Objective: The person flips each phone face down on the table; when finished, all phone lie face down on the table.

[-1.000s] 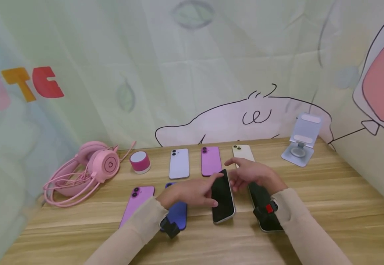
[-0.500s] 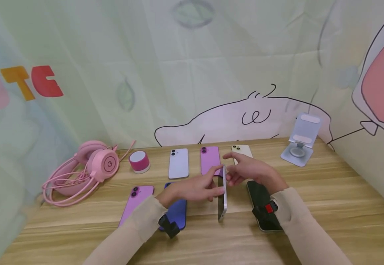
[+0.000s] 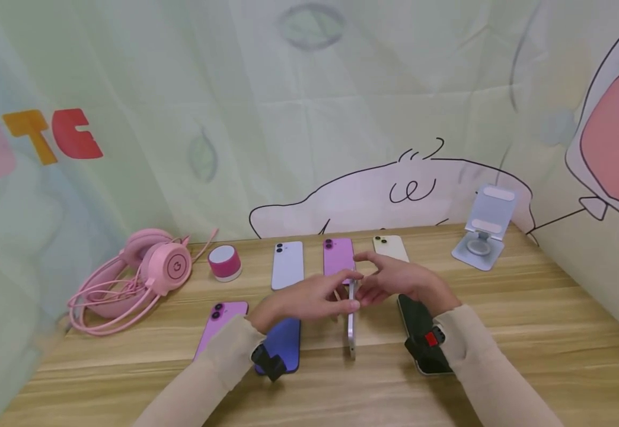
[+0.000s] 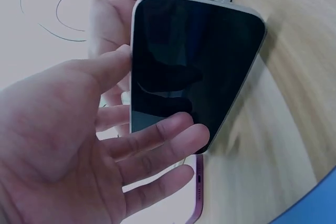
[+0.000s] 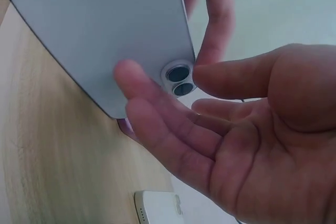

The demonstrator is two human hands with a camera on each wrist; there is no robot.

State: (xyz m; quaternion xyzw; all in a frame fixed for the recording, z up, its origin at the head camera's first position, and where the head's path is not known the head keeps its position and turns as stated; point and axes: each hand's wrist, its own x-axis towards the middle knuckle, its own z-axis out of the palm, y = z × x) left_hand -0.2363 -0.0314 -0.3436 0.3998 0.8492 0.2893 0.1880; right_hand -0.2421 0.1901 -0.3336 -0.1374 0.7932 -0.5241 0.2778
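A smartphone (image 3: pixel 351 326) stands on its long edge between my hands. Its black screen (image 4: pixel 194 72) fills the left wrist view, and its pale back with two camera lenses (image 5: pixel 178 80) shows in the right one. My left hand (image 3: pixel 309 299) holds the phone by its upper edge, thumb and index finger spread along it, other fingers across the screen side. My right hand (image 3: pixel 400 279) is at the camera end, its thumb beside the lenses and fairly straight fingers against or just off the back; contact is hard to tell.
A white phone (image 3: pixel 287 265), a pink phone (image 3: pixel 337 258) and a cream phone (image 3: pixel 392 246) lie behind. A blue phone (image 3: pixel 283 347) and another pink phone (image 3: pixel 224 320) lie left, a black-screened phone (image 3: pixel 421 332) right. Pink headphones (image 3: pixel 155 267), a small speaker (image 3: pixel 225 263) and a phone stand (image 3: pixel 482 231) flank them.
The phone between my hands has turned from screen up and slightly tilted to standing on its long edge. My right hand has shifted slightly left, closer to it.
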